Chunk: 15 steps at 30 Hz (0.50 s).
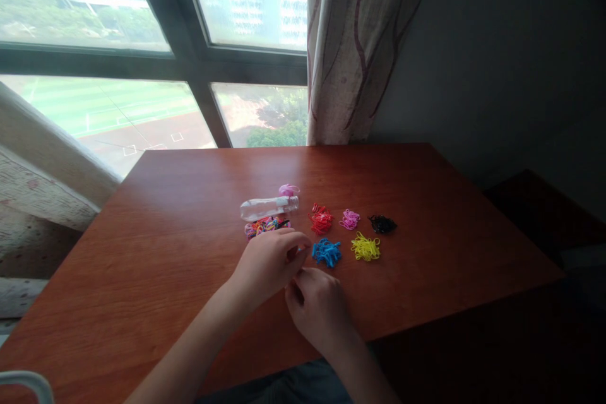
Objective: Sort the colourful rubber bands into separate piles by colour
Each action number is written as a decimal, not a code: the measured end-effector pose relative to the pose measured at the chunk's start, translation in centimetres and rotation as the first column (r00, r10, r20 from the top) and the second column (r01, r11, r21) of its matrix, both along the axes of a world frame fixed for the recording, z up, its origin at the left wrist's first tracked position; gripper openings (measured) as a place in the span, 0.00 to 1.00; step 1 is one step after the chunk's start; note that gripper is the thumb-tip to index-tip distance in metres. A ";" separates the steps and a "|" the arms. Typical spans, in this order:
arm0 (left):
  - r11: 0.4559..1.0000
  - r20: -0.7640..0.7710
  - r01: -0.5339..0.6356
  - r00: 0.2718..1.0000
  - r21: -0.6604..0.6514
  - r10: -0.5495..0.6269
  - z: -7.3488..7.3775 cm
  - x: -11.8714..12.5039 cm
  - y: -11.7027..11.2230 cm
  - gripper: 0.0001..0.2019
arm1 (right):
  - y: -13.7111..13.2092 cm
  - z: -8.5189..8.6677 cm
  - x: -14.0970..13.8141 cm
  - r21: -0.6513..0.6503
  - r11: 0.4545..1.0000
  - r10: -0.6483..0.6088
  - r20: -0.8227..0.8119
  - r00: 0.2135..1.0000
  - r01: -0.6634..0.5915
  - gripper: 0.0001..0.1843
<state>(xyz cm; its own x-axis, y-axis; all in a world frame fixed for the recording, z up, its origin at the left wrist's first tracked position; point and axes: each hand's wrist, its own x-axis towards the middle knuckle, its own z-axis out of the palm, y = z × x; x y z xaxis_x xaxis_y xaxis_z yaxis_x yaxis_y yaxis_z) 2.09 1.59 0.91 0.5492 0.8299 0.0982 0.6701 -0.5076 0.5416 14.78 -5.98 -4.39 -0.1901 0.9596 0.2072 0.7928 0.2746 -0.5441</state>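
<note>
My left hand [269, 262] rests on the wooden table [180, 227], its fingers pinched together just left of a blue pile of small rubber bands [326, 252]. My right hand [317, 306] lies curled right below it, fingers tucked in against the left fingertips. What the fingers pinch is too small to make out. A mixed-colour heap of bands [265, 225] lies just beyond my left hand, in front of a clear plastic bottle [267, 207] lying on its side. Sorted piles sit to the right: red [320, 219], pink [350, 219], black [381, 223], yellow [365, 247].
A pink lid [288, 190] lies behind the bottle's neck. A window and a patterned curtain [355, 44] stand behind the table. A dark wall and a dark surface [540, 214] are on the right. A pale rounded rim [28, 382] shows at the bottom left.
</note>
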 end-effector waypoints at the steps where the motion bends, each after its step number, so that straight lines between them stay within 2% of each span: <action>1: 1.000 -0.025 0.031 0.999 -0.004 -0.031 0.2 0.6 0.4 0.07 | 0.0 0.0 0.0 -0.004 1.000 -0.001 0.018 1.000 0.001 0.06; 5: 0.994 -0.109 0.107 0.988 -0.014 -0.108 0.3 2.7 1.6 0.07 | 0.1 -0.1 0.0 -0.019 1.000 -0.016 0.068 0.998 0.018 0.06; 8: 0.994 -0.117 0.111 0.987 -0.011 -0.112 0.2 3.3 1.8 0.07 | 0.0 -0.2 0.0 -0.024 0.999 -0.019 0.070 0.997 0.021 0.05; 12: 0.995 -0.096 0.101 0.990 -0.007 -0.101 0.4 2.6 1.7 0.09 | 0.1 -0.2 0.0 -0.019 1.000 0.000 0.030 1.000 0.000 0.05; 15: 0.998 0.002 0.066 0.998 -0.020 -0.066 0.6 0.9 1.3 0.10 | 0.1 0.0 0.0 -0.013 1.000 0.018 -0.019 1.000 -0.018 0.07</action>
